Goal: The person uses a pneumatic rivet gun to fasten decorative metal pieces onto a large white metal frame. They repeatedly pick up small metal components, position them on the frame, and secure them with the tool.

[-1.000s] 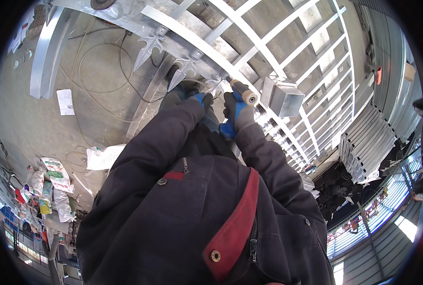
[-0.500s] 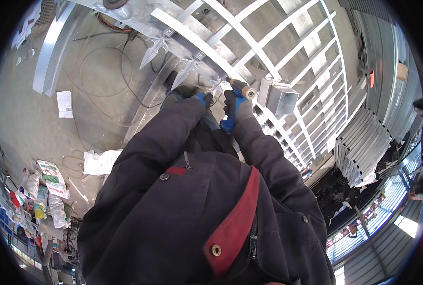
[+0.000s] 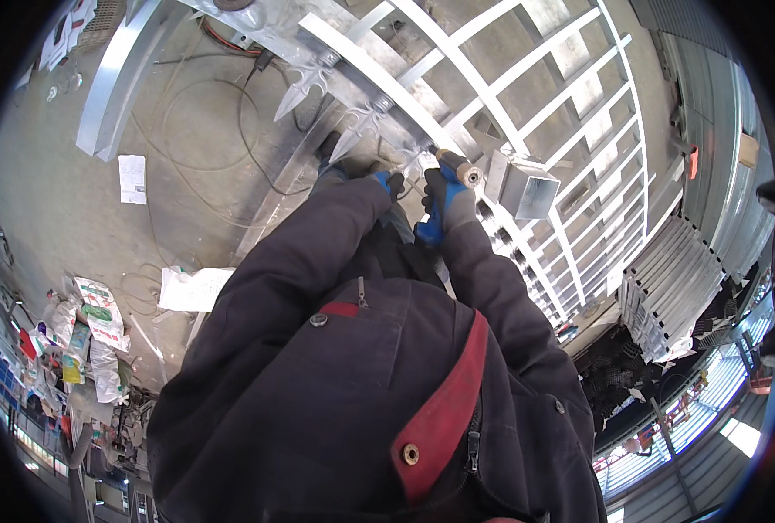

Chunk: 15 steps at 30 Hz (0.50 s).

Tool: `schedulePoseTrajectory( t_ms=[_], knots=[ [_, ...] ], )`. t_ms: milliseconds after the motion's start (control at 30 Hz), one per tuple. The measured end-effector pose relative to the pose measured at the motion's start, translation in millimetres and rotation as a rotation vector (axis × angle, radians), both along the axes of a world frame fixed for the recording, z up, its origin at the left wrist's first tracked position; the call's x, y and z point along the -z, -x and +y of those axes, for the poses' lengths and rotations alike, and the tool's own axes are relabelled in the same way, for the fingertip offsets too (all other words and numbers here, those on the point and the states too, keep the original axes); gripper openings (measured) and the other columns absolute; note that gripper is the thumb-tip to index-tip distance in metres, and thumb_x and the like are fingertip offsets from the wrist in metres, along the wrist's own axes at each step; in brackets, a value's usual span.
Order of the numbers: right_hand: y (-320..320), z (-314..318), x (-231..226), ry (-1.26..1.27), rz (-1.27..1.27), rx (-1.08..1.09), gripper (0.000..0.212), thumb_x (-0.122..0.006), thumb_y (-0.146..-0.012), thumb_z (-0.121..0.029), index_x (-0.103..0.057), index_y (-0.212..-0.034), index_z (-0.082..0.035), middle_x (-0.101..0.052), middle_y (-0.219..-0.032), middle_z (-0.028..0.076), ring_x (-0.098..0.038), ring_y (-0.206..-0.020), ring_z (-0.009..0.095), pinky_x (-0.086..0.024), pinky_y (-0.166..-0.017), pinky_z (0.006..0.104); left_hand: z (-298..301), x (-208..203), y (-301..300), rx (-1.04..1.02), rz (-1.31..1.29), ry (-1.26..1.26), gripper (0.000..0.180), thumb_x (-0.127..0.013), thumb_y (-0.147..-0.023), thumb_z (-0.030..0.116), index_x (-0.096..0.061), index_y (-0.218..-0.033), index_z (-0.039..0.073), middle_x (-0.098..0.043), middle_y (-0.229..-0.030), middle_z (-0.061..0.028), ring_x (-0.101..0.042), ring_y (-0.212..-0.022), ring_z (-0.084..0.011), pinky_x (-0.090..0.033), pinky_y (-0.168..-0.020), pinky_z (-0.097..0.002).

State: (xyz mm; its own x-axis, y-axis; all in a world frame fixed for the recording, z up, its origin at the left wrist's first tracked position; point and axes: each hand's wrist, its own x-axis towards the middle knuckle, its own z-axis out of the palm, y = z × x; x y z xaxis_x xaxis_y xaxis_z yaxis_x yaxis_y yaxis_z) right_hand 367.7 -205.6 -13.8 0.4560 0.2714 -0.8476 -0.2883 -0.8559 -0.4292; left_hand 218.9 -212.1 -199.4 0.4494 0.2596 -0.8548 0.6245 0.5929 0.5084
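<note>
My right hand (image 3: 440,193), in a dark and blue glove, is wrapped round the handle of a cordless drill (image 3: 460,167) with a blue base. The drill's front end meets the edge of a metal railing panel (image 3: 422,74). Close by on its left, my left hand (image 3: 393,182) is gloved and its fingers are curled beside a grey spearhead finial (image 3: 408,160). Whatever those fingers hold is hidden. Two more finials, one (image 3: 363,122) nearer and another (image 3: 304,84) farther left, stick out from the panel's edge toward me.
A square metal post (image 3: 531,193) rises from the panel right of the drill. Cables (image 3: 243,113) loop over the floor at left, near a paper sheet (image 3: 132,179). Stacked metal profiles (image 3: 673,277) lie at right. Bags (image 3: 100,318) lie at lower left.
The whole view has shifted slightly, so the scene sits a little farther right. Both hands keep their places at the panel's edge, the right one still round the drill.
</note>
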Motion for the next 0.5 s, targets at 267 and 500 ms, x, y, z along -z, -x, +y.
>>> schedulePoseTrajectory(
  t_ms=[267, 500],
  knots=[
    [-4, -3, 7, 0.03, 0.028, 0.034, 0.028, -0.077, -0.091, -0.024, -0.067, -0.105, -0.002, -0.065, -0.074, 0.008, -0.063, -0.058, 0.019, -0.046, -0.052, 0.0342, 9, -17, 0, 0.142, 0.065, -0.101, 0.054, -0.05, -0.106, 0.055, -0.076, -0.12, 0.011, -0.079, -0.109, -0.0157, -0.074, -0.101, -0.0323, -0.055, -0.091, -0.0425],
    [-3, -1, 9, 0.082, 0.012, 0.031, 0.03, -0.077, -0.09, -0.023, -0.066, -0.109, -0.002, -0.066, -0.077, 0.008, -0.063, -0.059, 0.019, -0.048, -0.052, 0.0351, 25, -35, -4, 0.204, 0.104, -0.045, 0.057, -0.047, -0.105, 0.057, -0.074, -0.125, 0.011, -0.078, -0.114, -0.0181, -0.073, -0.108, -0.037, -0.055, -0.096, -0.0458]
  ],
)
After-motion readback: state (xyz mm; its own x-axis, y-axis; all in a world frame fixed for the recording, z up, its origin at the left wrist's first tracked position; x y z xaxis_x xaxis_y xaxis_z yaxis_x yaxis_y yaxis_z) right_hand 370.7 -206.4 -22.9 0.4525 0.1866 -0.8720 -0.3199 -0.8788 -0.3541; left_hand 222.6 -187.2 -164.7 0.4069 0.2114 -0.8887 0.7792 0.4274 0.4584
